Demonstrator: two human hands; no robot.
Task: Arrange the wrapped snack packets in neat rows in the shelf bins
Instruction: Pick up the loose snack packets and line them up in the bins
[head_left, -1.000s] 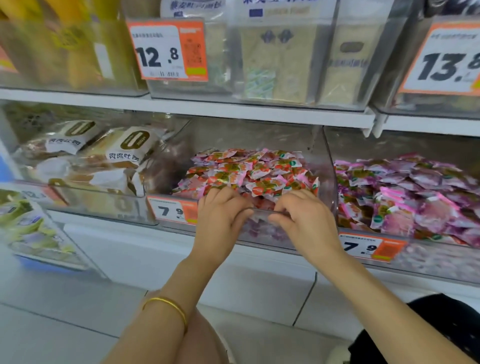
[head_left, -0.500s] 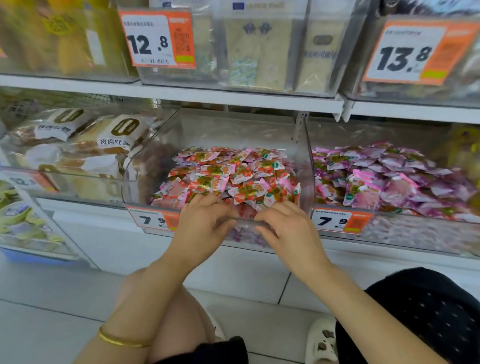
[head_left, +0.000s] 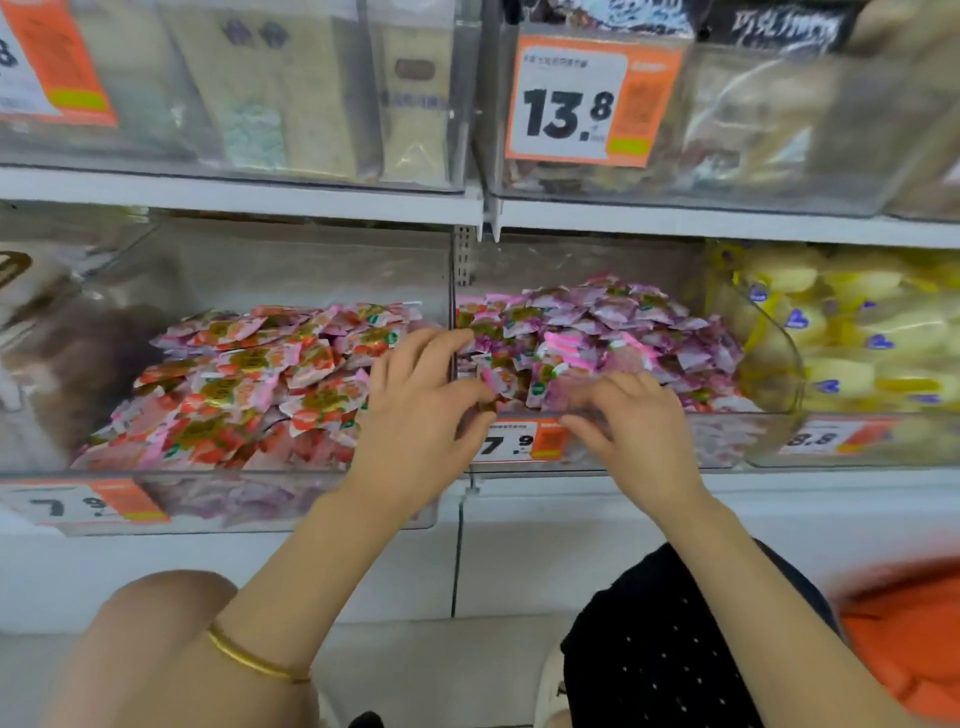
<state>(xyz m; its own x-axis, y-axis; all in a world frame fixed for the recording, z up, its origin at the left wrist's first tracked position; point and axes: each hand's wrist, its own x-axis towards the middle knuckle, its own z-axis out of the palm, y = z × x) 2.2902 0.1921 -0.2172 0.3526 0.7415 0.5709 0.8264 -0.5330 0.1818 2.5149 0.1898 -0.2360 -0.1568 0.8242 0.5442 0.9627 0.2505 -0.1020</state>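
Closest in, there's a thin gold bangle (head_left: 254, 662) on the left wrist. Both forearms reach up to the front rim of the clear plastic shelf bin (head_left: 727, 441) in the middle of the lower shelf. The left hand (head_left: 415, 415) sits at that bin's front-left corner, right by the divider, with its fingers bent down onto the front packets. The right hand (head_left: 628, 431) is just beside it along the front rim, fingers curled in toward the left one and tips on the pile. Honestly can't tell if either hand is actually pinching a packet or just nudging, it's too blurry there. An orange-and-white 7.9 price tag (head_left: 511, 441) on the front wall peeks out between the two hands.

The small purple-and-pink wrapped snack packets (head_left: 623, 322) fill that bin in a loose heap, piled higher toward the back wall, with no rows yet that I can see. They look feather-light, crinkly and slick, so I'd guess they slide off each other easily. I'd pinch them by the flat crimped ends, a few at a time, and square them against the front wall. The next bin to the left holds small red-and-pink wrapped packets (head_left: 249, 384), and the one to the right has pale yellow packs (head_left: 857, 332).
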